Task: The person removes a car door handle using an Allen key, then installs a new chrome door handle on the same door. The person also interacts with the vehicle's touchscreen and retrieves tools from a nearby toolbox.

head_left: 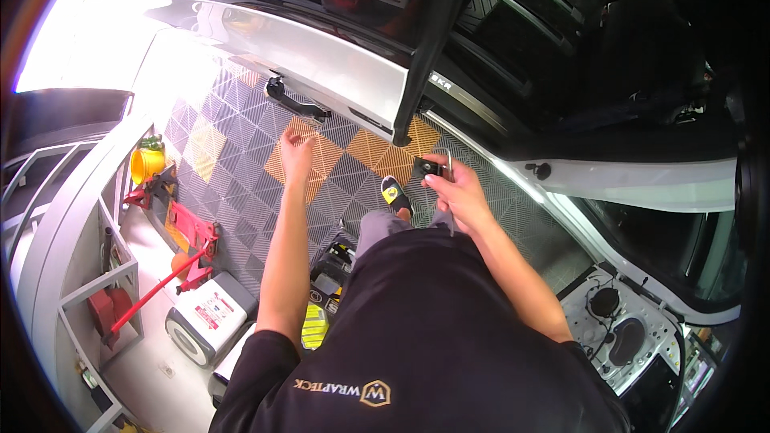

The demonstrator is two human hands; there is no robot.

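Handle (298,104), black and curved, beside the outer face of the white car door (345,64), long axis roughly parallel; left hand (297,154), nearer, empty, fingers loosely bent. Right hand (461,196) grips small black block (422,167), bent silver rod (450,162) alongside; door corner juts roughly between. Left: red metal stand (192,227).

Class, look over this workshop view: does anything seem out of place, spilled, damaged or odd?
Yes: at lower right, the car door's inner panel looks stripped. Pale metal and dark wiring lie exposed where a trim cover would usually sit. Nothing looks clearly spilled.
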